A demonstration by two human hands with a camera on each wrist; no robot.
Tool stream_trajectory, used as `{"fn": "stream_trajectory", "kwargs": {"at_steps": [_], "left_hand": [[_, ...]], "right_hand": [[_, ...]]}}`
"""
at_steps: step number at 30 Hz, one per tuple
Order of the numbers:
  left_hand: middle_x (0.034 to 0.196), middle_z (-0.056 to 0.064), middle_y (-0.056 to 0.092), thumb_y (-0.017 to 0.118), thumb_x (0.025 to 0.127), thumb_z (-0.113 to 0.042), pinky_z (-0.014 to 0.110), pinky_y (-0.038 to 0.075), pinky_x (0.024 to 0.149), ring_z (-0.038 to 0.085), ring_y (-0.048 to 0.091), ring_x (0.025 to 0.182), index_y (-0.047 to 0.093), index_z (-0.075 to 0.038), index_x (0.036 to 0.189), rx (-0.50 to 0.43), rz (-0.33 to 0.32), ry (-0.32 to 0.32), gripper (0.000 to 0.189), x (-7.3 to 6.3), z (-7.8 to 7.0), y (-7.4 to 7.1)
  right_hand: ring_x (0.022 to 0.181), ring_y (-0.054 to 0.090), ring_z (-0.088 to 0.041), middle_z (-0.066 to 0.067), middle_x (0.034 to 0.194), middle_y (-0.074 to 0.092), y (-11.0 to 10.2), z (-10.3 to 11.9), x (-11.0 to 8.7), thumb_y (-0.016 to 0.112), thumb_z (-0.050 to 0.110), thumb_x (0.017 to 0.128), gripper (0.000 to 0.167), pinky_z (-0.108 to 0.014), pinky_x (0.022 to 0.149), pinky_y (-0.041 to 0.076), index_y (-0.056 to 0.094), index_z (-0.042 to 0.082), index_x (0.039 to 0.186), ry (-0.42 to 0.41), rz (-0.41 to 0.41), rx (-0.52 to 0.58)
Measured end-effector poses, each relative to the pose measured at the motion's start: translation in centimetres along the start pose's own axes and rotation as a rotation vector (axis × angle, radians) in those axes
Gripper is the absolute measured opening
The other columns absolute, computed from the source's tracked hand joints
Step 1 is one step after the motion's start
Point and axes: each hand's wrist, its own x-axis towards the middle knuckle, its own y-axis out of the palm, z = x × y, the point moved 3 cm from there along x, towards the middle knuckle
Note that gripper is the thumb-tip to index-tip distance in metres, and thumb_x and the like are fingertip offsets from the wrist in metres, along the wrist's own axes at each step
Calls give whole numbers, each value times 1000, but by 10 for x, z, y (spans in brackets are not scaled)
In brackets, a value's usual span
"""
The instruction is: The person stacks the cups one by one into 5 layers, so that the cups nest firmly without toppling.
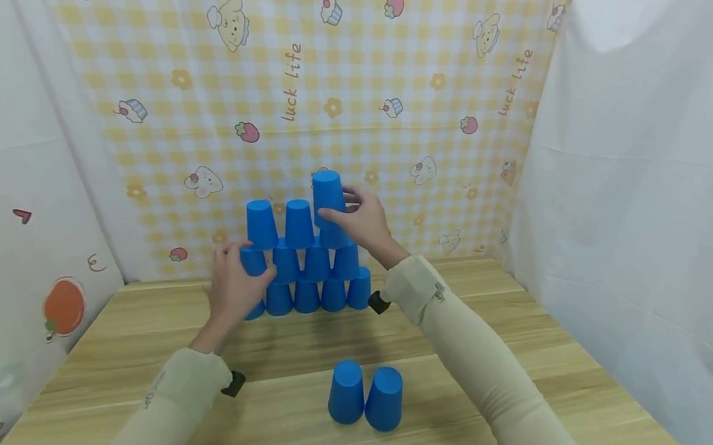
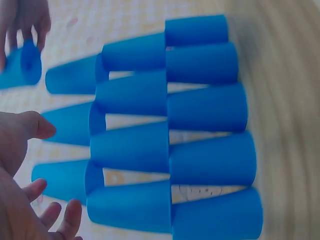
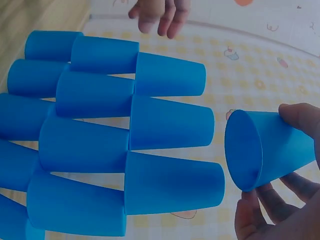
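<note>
Blue cups stand mouth down in a stacked pyramid of three rows. My right hand holds a blue cup by its side, thumb on one side and fingers on the other. That cup is mouth down, and the right wrist view shows a gap between its rim and the top-row cup beneath. At the pyramid's left side is my left hand, fingers spread and loosely bent, nothing gripped. Its thumb appears close to a top-row cup; whether they touch, I cannot tell.
Two more blue cups, one on the left and one on the right, stand mouth down on the wooden table, nearer to me. Behind the pyramid hangs a yellow checked cloth. White cloth hangs along the right side.
</note>
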Motion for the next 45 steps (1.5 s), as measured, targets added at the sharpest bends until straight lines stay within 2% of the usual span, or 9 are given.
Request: {"fn": "stream_trajectory", "kwargs": {"at_steps": [6,9,13,17,21,27,34,40,45], "left_hand": [[146,25,39,70,90,-31,75,29,89,49,45,127,48,-5,137,60,98,119,58,-25,-18,13],[145,22,42,70,90,-30,74,30,90,46,46,128,50,-7,135,67,157,150,55,-36,-27,20],[133,13,55,70,91,-31,56,42,85,31,58,104,52,-10,134,25,308,143,50,-53,-36,31],[123,4,61,70,93,-29,34,49,69,18,56,78,55,-12,132,-94,491,121,45,-70,-41,42],[115,3,62,68,95,-36,31,51,61,16,56,71,56,-14,129,-181,616,105,42,-85,-43,51],[122,4,61,65,94,-46,30,52,64,14,59,77,56,-14,131,-192,763,165,50,-100,-43,61],[134,7,57,65,93,-51,39,54,83,23,59,106,53,-16,136,-183,922,198,57,-111,-41,65],[138,4,54,71,86,-53,39,52,89,21,56,113,49,-17,140,-151,1001,209,68,-115,-39,65],[138,-3,53,79,80,-51,41,51,94,18,55,116,48,-19,141,-98,1028,234,76,-117,-39,64]], "right_hand": [[114,63,-25,-9,134,61,6,4,11,76,46,86,67,-45,96,52,53,13,139,-7,-23,14],[115,63,-25,-9,133,62,10,5,15,75,48,86,68,-46,96,52,53,12,139,-9,-23,18],[115,63,-25,-10,132,62,14,6,21,74,48,86,68,-45,96,52,53,11,139,-22,-22,7],[114,63,-25,-10,131,63,13,6,26,74,46,87,65,-44,95,53,53,11,138,-45,-24,-6],[113,64,-26,-10,129,63,12,6,29,74,44,88,63,-44,94,53,54,10,137,-62,-24,1],[113,64,-26,-10,129,63,13,6,31,75,42,88,63,-44,94,53,54,10,138,-49,-18,12],[115,63,-26,-11,132,62,15,4,36,74,42,88,63,-43,95,53,53,10,139,-34,-13,-11],[117,62,-26,-11,134,61,17,2,40,74,44,88,65,-44,96,53,52,10,139,-11,-15,-29],[118,62,-26,-10,136,60,20,3,42,73,44,88,66,-44,97,52,51,11,141,-10,-4,-39]]}}
